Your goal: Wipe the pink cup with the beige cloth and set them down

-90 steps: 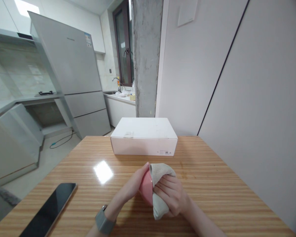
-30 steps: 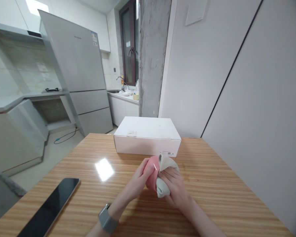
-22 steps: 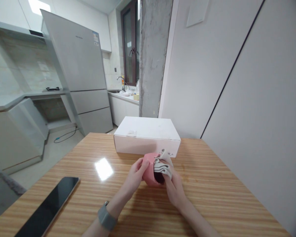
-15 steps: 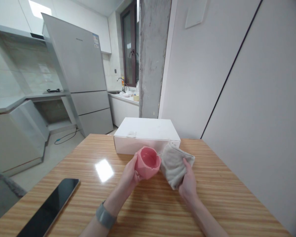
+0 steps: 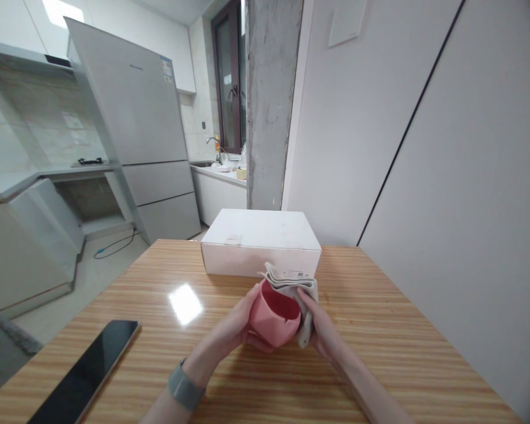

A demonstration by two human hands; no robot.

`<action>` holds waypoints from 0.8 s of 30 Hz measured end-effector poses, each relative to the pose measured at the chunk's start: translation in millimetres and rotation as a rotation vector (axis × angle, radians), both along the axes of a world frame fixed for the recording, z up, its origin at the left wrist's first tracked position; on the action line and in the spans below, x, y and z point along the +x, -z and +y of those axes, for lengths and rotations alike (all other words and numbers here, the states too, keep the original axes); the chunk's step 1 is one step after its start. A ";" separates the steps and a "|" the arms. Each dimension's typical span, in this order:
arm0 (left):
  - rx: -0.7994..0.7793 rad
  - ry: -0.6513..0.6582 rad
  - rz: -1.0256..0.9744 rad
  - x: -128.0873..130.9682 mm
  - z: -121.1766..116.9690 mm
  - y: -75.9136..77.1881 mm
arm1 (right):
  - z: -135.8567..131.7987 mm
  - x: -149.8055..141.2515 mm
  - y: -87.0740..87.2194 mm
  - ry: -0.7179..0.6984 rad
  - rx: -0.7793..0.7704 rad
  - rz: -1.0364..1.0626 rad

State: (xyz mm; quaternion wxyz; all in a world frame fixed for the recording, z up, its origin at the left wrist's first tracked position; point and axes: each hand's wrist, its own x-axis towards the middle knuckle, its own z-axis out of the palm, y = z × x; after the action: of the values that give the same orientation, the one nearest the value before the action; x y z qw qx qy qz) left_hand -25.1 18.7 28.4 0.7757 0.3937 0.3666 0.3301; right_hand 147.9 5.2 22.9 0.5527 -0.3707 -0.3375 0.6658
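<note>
My left hand [image 5: 232, 323] grips a pink faceted cup [image 5: 274, 317] from its left side, with the cup tilted and its opening facing up and to the left. My right hand [image 5: 321, 324] presses a folded grey cloth [image 5: 301, 291] against the cup's right side. The cloth wraps behind the cup's upper rim and hangs down between cup and fingers. Part of the cup's inside shows, and the rest is hidden by the cloth.
A white cardboard box [image 5: 260, 247] stands just beyond my hands on the striped wooden table [image 5: 380, 335]. A black smartphone [image 5: 85, 371] lies at the table's front left. A concrete pillar, a fridge and kitchen counters stand beyond the table.
Half a second ago the cup and cloth were apart, one in each hand. They have come together, with the cloth back against the cup's side and the cup tilted further.
</note>
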 end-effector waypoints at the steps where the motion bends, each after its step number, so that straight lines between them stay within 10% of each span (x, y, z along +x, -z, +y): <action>1: 0.015 -0.014 0.027 1.8 -1.4 -2.1 | 3.5 -0.4 4.0 0.063 0.005 -0.015; 16: 0.038 -0.236 -0.244 23.3 3.2 13.8 | 0.7 -28.6 41.3 0.559 0.270 -0.397; 24: -0.099 -0.069 -0.113 14.8 -0.4 11.4 | 18.6 11.8 15.2 0.274 0.094 -0.180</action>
State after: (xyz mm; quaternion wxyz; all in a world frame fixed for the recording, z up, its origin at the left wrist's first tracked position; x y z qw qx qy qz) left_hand -10.2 18.3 17.1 0.8018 0.3228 0.3512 0.3600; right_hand 159.8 23.8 7.8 0.6226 -0.4451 -0.3628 0.5317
